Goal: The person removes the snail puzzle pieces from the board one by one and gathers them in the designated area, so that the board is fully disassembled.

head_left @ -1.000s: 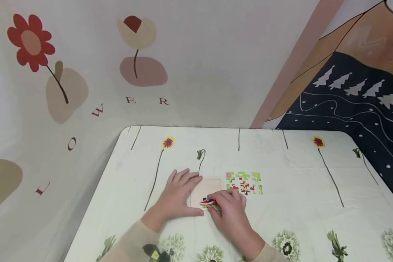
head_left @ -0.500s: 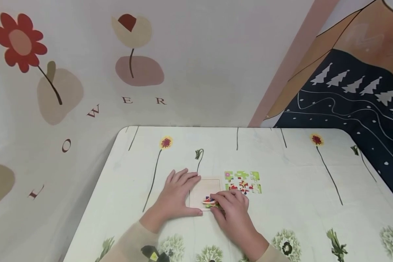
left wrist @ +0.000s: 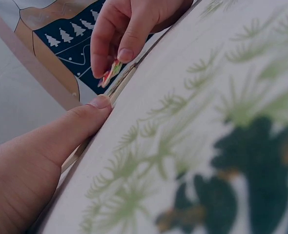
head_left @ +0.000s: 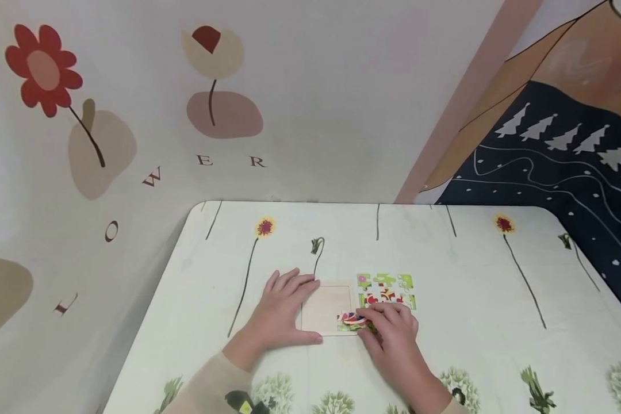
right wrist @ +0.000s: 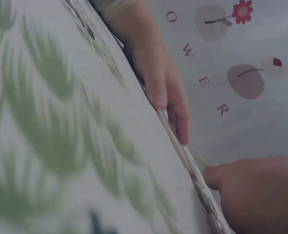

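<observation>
A pale wooden puzzle tray (head_left: 325,305) lies on the table. My left hand (head_left: 282,313) rests along its left side with straight, spread fingers, the thumb near the lower edge. At the tray's lower right corner, my right hand (head_left: 393,336) pinches a small colourful jigsaw piece (head_left: 355,318) between thumb and fingers. Green and pink patches show below and left of it; I cannot tell whether they belong to a second piece. In the left wrist view, the pinched piece (left wrist: 110,73) is tilted, just beyond the left thumb (left wrist: 80,119).
Several loose jigsaw pieces (head_left: 385,280) lie in rows right of the tray, the nearest partly behind the right hand. A white flower-print cloth (head_left: 466,287) covers the table. Printed hangings (head_left: 310,103) stand behind the table's back edge.
My right hand has moved right with the jigsaw piece, from the tray's lower middle to its lower right corner. The left hand keeps its place.
</observation>
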A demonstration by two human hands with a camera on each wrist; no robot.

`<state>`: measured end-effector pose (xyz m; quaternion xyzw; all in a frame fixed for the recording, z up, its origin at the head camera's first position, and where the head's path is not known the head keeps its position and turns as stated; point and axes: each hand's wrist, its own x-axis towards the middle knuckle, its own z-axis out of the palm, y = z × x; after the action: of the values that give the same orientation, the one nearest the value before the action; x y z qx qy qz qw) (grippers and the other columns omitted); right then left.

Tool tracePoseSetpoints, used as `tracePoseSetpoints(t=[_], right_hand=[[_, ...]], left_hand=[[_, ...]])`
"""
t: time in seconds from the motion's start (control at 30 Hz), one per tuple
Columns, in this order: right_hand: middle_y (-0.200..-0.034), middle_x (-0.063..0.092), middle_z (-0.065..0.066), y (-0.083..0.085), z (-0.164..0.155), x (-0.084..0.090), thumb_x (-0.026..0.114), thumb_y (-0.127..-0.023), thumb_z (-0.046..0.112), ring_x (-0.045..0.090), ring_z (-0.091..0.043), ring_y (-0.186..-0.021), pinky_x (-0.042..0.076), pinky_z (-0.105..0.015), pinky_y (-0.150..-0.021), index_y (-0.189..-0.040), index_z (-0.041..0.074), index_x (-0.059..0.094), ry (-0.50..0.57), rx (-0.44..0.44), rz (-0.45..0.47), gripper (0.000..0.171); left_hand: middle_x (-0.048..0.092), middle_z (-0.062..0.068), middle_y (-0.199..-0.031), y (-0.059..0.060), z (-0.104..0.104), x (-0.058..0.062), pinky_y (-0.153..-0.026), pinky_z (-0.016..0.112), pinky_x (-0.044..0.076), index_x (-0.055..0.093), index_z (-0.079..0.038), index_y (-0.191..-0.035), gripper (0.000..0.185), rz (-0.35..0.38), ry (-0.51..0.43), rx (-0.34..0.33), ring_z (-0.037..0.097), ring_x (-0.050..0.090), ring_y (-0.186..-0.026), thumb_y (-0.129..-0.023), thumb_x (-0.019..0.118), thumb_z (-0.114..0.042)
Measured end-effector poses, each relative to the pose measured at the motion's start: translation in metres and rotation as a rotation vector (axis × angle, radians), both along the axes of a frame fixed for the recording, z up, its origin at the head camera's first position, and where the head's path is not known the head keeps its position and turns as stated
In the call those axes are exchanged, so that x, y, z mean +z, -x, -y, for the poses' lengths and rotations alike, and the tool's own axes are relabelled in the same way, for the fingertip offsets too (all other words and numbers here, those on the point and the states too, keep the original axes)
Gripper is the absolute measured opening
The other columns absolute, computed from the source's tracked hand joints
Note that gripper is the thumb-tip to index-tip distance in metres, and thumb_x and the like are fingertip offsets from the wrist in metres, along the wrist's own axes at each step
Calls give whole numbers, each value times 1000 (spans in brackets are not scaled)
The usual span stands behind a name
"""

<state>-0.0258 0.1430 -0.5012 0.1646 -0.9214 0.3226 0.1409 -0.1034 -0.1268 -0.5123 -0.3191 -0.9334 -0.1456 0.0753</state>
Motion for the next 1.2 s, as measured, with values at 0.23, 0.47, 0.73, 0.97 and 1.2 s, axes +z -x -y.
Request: tracePoseSetpoints(t=[0.23, 0.47, 0.73, 0.97, 1.2], right_hand=[[-119, 56, 10, -4, -29, -4, 78, -82, 18, 34, -22, -119, 21, -53, -91, -118, 23, 67, 30, -111, 51, 39], [-119, 56, 6, -8, -50, -3, 78, -82, 16, 33, -26, -118, 22, -57, -88, -118, 24, 68, 84, -142, 137, 38], [-116, 56, 5, -7, -53, -3, 79, -81, 15, 34, -27, -115, 23, -56, -87, -115, 25, 69, 72, -147, 145, 37], [-114, 56, 4, -8, -52, -1, 80, -79, 14, 35, -29, -113, 23, -59, -90, -112, 23, 71, 80, -168, 154, 35], [-112, 56, 6, -9, -52, 0, 79, -79, 15, 36, -27, -113, 24, -55, -90, -114, 23, 70, 83, -195, 177, 37]], left_hand=[[37, -8, -148, 0, -1, 1, -111, 61, 12, 42, -25, -146, 108, 11, 15, -6, 27, 24, -141, -61, 51, -91], [37, -8, -148, 0, -1, 0, -111, 61, 13, 42, -25, -146, 108, 12, 16, -2, 27, 23, -141, -61, 50, -91], [37, -8, -148, 3, 0, 2, -110, 62, 14, 42, -25, -146, 107, 7, 28, 2, 28, 25, -141, -62, 50, -91], [38, -7, -148, 1, -1, 3, -109, 63, 14, 43, -24, -146, 106, 11, 15, -3, 29, 26, -140, -62, 53, -89], [38, -6, -148, 1, -1, 3, -110, 62, 13, 43, -24, -146, 106, 15, 17, -6, 29, 25, -141, -63, 53, -89]])
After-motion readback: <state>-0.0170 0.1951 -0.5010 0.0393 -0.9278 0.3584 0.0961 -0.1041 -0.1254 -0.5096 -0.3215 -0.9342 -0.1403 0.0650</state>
